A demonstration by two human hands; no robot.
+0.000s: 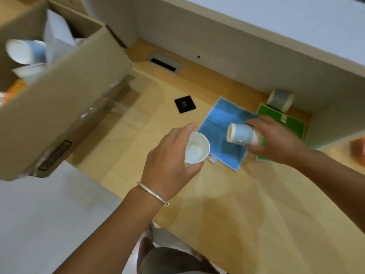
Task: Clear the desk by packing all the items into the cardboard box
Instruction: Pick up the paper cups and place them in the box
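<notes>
My left hand (169,155) grips a white paper cup (196,148) with its open mouth turned toward me, above the wooden desk (227,204). My right hand (276,141) holds a blue paper cup (242,133) on its side, base pointing left, over a blue cloth (223,119). A green cloth (286,120) lies just right of the blue one, partly hidden by my right hand. The open cardboard box (65,107) stands at the upper left, with paper cups (25,51) and white paper inside.
A small black square (185,104) lies on the desk left of the blue cloth. Another cup (280,99) lies on its side at the back by the white partition (256,56). A grey cable slot (165,63) sits near the box. Something orange shows at the right edge (358,148).
</notes>
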